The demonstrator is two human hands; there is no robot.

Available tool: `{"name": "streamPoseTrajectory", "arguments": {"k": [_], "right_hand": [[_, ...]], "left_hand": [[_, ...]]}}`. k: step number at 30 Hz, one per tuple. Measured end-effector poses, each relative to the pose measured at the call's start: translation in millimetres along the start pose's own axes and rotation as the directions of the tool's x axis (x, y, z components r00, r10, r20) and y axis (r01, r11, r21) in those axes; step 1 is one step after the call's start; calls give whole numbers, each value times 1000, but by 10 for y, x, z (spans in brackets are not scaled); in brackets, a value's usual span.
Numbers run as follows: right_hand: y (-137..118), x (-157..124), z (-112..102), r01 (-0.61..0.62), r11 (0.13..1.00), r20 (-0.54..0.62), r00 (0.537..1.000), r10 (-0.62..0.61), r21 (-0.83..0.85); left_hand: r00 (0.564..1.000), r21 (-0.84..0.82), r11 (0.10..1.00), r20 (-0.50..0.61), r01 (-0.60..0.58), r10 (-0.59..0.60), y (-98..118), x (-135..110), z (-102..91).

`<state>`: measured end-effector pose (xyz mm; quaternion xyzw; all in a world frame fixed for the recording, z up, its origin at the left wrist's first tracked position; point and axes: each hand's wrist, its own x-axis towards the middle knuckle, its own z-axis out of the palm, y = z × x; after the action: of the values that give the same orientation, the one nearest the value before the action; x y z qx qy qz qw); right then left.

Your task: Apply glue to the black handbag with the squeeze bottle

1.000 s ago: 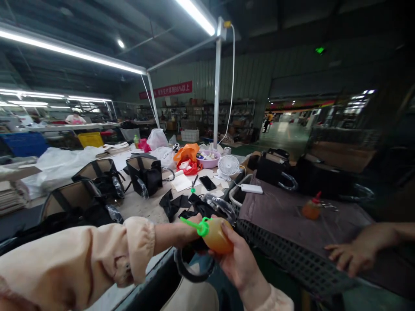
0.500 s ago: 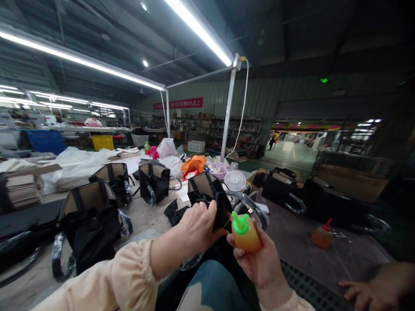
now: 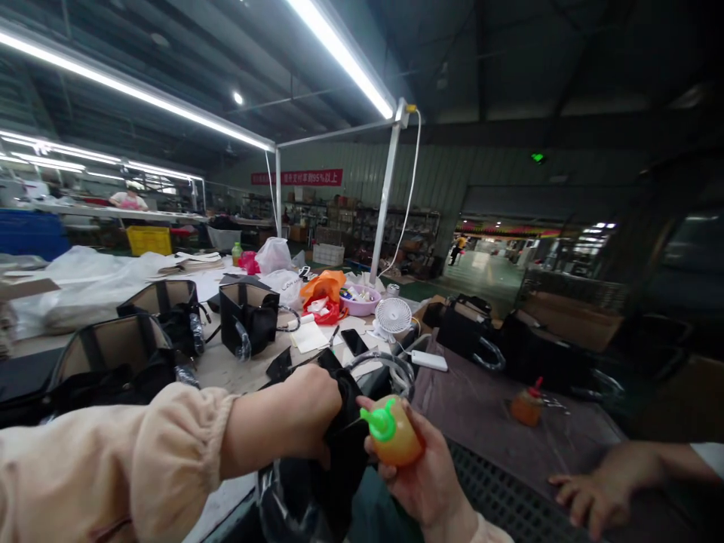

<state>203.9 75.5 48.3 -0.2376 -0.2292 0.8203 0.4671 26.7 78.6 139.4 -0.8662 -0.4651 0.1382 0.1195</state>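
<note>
Fingers of left hand (image 3: 308,411) clench black bag (image 3: 346,452) steady at the table's (image 3: 237,368) near edge; right hand (image 3: 425,483) grips bottle (image 3: 400,446), nozzle seemingly aimed there.

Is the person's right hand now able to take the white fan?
Probably not at once: the right hand is closed around the orange bottle, and the black bag held by the left hand lies between it and the fan.
</note>
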Motion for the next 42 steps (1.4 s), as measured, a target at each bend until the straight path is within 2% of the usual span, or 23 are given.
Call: {"name": "streamPoseTrajectory", "arguments": {"k": [4,8,10,11,12,13,14,15,16,17,18,19,20,21,23,28,30,32,34,35,38,40,42], "right_hand": [[-72,-84,36,-17,1000,11,1000,17,11],[-148,-128,36,-32,999,43,999,33,-15],[-166,-137,10,-16,999,30,999,18,-41],[-171,-142,-9,-6,999,17,1000,7,-49],[-172,-151,-33,2,999,4,1000,-2,-53],[-169,-163,-57,8,999,-5,1000,-9,-51],[-163,-178,-79,7,999,-6,1000,-8,-48],[-153,-195,-96,-2,999,2,1000,2,-44],[-140,-212,-106,-15,999,19,1000,16,-41],[-125,-229,-108,-28,999,39,999,29,-38],[-110,-243,-101,-42,998,58,997,44,-37],[-96,-253,-88,-51,998,71,996,54,-38],[-84,-259,-70,-55,998,76,995,57,-38],[-76,-261,-52,-53,998,72,996,56,-37],[-70,-256,-22,-48,999,53,997,49,-24],[-82,-232,-3,-28,999,20,999,28,22],[-82,-227,4,-22,1000,16,1000,22,20],[-79,-223,19,-29,999,20,999,29,15],[-80,-216,40,-50,999,41,998,50,11],[-85,-212,50,-58,998,58,997,58,8],[-140,-199,76,-58,998,126,990,58,-5],[-211,-193,89,-46,999,185,982,48,-18],[-291,-188,101,-26,999,257,966,34,-33]], "left_hand": [[998,83,996,-58,-28,33,43,-66,17],[994,108,991,-70,-77,85,-38,-141,-131],[993,-58,991,-12,-120,120,-148,-172,-218],[990,-228,966,53,-119,134,-209,-185,-250],[973,-458,883,140,-99,182,-266,-197,-270],[939,-691,721,211,-53,271,-311,-211,-281],[888,-847,530,268,33,373,-336,-227,-283],[836,-914,385,308,128,454,-339,-248,-282],[798,-914,356,357,192,485,-318,-272,-282],[796,-869,455,411,194,445,-280,-300,-285],[834,-767,627,429,135,346,-230,-328,-292],[893,-602,797,384,49,235,-178,-354,-300],[949,-415,909,276,-25,152,-131,-372,-306],[983,-258,964,151,-64,106,-95,-383,-304],[997,-127,989,2,-71,72,-59,-382,-261],[975,-244,970,-220,-21,-34,-28,-433,-44],[972,-331,944,-220,7,-84,10,-503,-5],[984,-369,929,-172,-19,-48,44,-543,11],[983,-319,948,-181,-26,-34,61,-517,33],[974,-271,963,-222,-14,-49,60,-478,53],[910,-187,982,-408,-2,-76,19,-310,146],[844,-159,986,-534,-46,-47,-25,-209,222],[772,-155,987,-631,-33,-73,-53,-144,283]]}}
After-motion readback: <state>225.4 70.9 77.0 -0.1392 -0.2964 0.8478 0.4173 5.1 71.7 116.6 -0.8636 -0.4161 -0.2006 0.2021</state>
